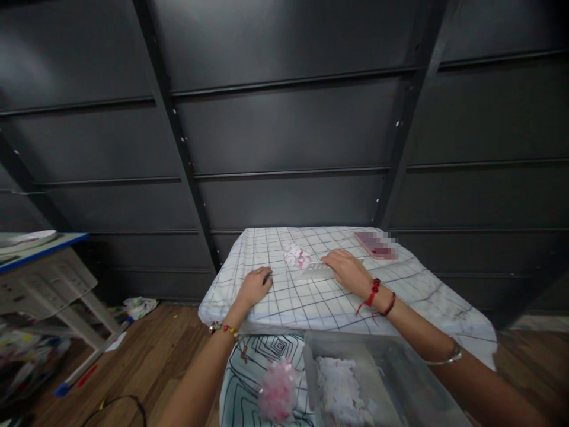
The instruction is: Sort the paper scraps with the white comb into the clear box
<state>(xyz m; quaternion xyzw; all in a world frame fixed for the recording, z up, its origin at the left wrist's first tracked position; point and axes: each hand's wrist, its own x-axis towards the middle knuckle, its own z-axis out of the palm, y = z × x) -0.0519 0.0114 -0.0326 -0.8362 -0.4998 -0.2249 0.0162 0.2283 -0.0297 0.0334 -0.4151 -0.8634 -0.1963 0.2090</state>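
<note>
My left hand (pixel 255 286) rests on the grid-patterned cloth with its fingers curled; a small dark thing (pixel 267 277) shows at its thumb, too small to name. My right hand (pixel 347 268) grips the edge of a white card with rows of small marks or holes (pixel 316 270), tilted up from the cloth. Just beyond the card's left part lies a small heap of white and pink pieces (pixel 296 255). Both hands are apart from each other, on either side of the heap.
A pink phone-like slab (pixel 377 245) lies at the back right of the cloth-covered table (pixel 284 305). Nearer me are a grey plastic bin (pixel 391 373) holding white pieces (pixel 340 388) and a clear bag of pink bits (pixel 279 391). A blue-edged desk (pixel 62 243) stands left.
</note>
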